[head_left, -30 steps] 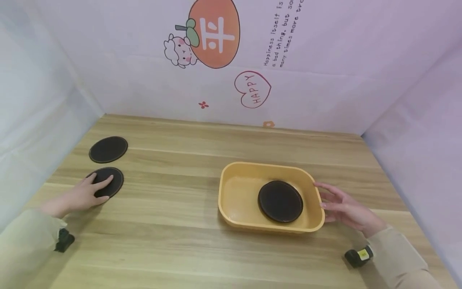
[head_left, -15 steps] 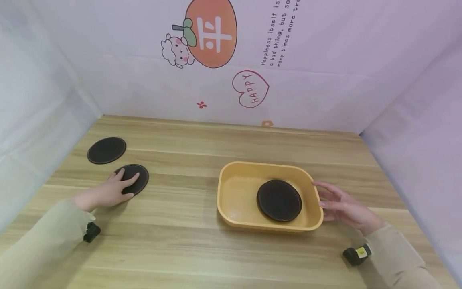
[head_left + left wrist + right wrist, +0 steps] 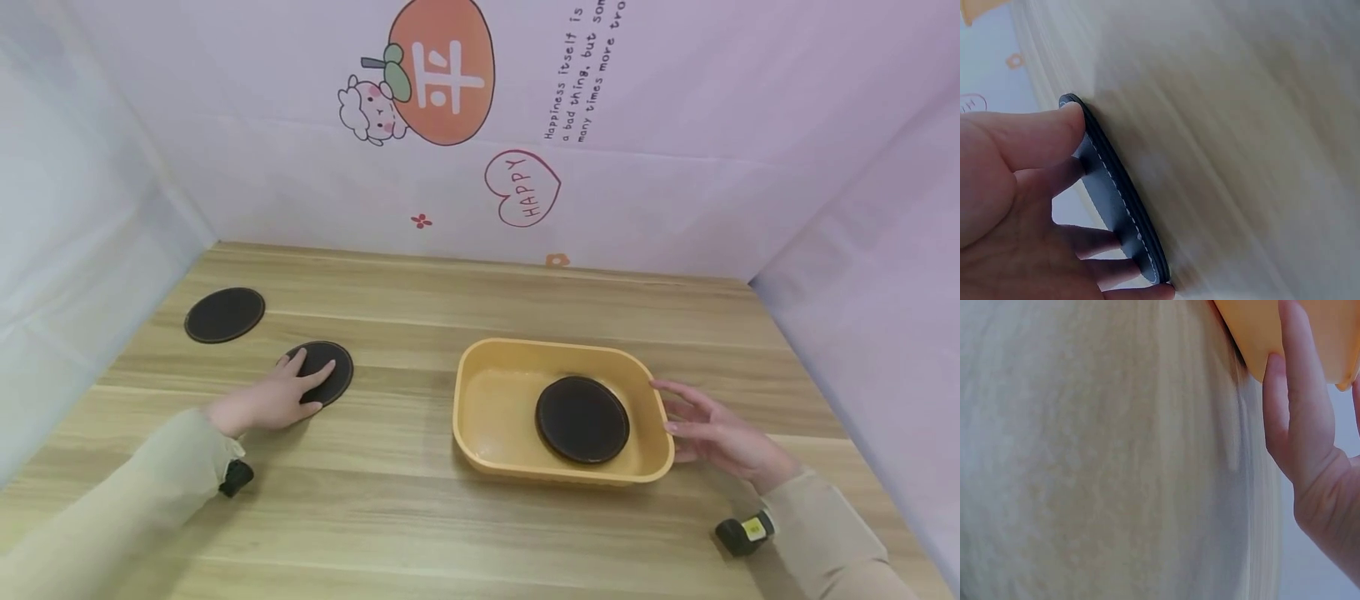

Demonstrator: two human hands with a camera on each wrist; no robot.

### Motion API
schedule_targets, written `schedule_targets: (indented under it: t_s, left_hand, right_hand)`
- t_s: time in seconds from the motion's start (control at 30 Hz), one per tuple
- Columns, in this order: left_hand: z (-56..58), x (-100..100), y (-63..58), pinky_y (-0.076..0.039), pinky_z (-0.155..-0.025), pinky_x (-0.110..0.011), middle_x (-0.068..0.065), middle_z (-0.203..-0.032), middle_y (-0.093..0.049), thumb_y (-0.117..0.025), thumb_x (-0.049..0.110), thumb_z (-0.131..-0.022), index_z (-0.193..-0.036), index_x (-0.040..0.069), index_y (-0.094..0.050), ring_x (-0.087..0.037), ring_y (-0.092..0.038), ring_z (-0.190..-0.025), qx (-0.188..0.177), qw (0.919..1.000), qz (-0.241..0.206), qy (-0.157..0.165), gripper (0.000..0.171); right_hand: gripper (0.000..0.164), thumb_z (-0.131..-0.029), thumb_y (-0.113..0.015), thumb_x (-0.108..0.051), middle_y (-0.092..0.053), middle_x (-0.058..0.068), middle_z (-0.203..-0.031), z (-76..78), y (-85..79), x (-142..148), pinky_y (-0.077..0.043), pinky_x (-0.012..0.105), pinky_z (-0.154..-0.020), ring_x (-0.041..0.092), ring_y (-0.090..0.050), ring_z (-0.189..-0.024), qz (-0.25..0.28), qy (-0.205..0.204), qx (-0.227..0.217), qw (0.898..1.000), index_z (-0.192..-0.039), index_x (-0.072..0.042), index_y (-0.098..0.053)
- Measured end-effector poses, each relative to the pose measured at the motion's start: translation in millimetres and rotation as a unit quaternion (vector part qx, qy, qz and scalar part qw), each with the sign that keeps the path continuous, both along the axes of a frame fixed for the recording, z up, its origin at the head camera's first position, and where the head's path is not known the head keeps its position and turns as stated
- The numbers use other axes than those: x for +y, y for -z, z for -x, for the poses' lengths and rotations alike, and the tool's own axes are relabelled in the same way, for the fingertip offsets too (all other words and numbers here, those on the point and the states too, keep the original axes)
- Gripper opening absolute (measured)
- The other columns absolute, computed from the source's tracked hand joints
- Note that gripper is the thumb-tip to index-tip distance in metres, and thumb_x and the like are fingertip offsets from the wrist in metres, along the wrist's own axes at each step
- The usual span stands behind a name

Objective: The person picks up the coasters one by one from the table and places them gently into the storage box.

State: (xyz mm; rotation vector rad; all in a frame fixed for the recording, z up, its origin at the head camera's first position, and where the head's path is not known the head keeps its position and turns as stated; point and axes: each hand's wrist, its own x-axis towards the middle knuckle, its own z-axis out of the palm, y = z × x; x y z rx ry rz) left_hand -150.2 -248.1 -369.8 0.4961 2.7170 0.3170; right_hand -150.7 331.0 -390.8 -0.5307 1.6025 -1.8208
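A round black coaster (image 3: 339, 373) with pale stitching lies on the table left of centre. My left hand (image 3: 270, 396) rests on it with spread fingers; in the left wrist view the thumb (image 3: 1054, 134) and fingertips touch the coaster (image 3: 1124, 215) near its rim. A yellow plastic basin (image 3: 491, 400) stands right of centre, with another black coaster (image 3: 583, 419) lying inside. At the basin's right wall is my right hand (image 3: 723, 433), fingers extended and touching the rim and outer side. The right wrist view shows those fingers (image 3: 1307, 394) against the yellow wall.
A third black coaster (image 3: 225, 315) lies flat at the far left of the wooden table (image 3: 375, 517). White fabric walls, one with printed pictures (image 3: 442, 75), enclose the table at the back and both sides.
My left hand has moved to the right across the table, and the coaster under it has moved along. The right hand and the basin have stayed in place.
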Motion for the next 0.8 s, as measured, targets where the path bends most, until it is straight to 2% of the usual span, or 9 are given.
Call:
schedule_targets:
  t_s: [0.17, 0.33, 0.63, 0.8]
  left_hand:
    - [0.7, 8, -0.3, -0.03, -0.097, -0.07, -0.048, -0.139, -0.015, -0.059, 0.024, -0.093, -0.144, 0.001, -0.035, -0.066, -0.018, -0.126, -0.005, 0.9998, -0.016, -0.005, 0.061]
    - [10.2, 10, 3.0, -0.028, -0.096, -0.071, -0.046, -0.137, -0.016, -0.07, 0.021, -0.085, -0.142, 0.003, -0.04, -0.065, -0.019, -0.124, 0.001, 0.9981, -0.056, -0.027, 0.067]
    - [26.5, 10, 2.4, -0.041, -0.088, -0.065, -0.041, -0.136, -0.026, -0.083, 0.025, -0.072, -0.146, 0.003, -0.033, -0.061, -0.03, -0.121, -0.014, 0.9976, -0.051, -0.044, 0.092]
    - [35.7, 3, 3.9, -0.043, -0.087, -0.062, -0.039, -0.129, -0.034, -0.086, 0.023, -0.067, -0.142, 0.0, -0.037, -0.059, -0.035, -0.116, -0.003, 0.9977, -0.053, -0.043, 0.093]
  right_hand:
    - [0.057, -0.097, -0.038, 0.005, -0.047, -0.016, -0.132, -0.8, -1.0, -1, -0.053, 0.045, -0.085, 0.015, -0.057, -0.115, -0.004, 0.003, -0.001, 1.0, -0.138, -0.034, -0.039]
    - [0.057, -0.097, -0.037, 0.006, -0.047, -0.015, -0.133, -2.0, -1.9, -1, -0.053, 0.046, -0.086, 0.016, -0.057, -0.116, 0.009, -0.005, -0.007, 1.0, -0.139, -0.033, -0.039]
    - [0.057, -0.097, -0.037, 0.005, -0.046, -0.015, -0.132, -2.7, -3.1, -3, -0.052, 0.047, -0.086, 0.016, -0.057, -0.116, 0.007, -0.006, -0.013, 1.0, -0.138, -0.034, -0.04]
    - [0.056, -0.097, -0.037, 0.006, -0.046, -0.014, -0.133, -1.9, -4.6, -2, -0.053, 0.046, -0.086, 0.017, -0.057, -0.116, 0.015, -0.011, -0.012, 1.0, -0.138, -0.033, -0.039]
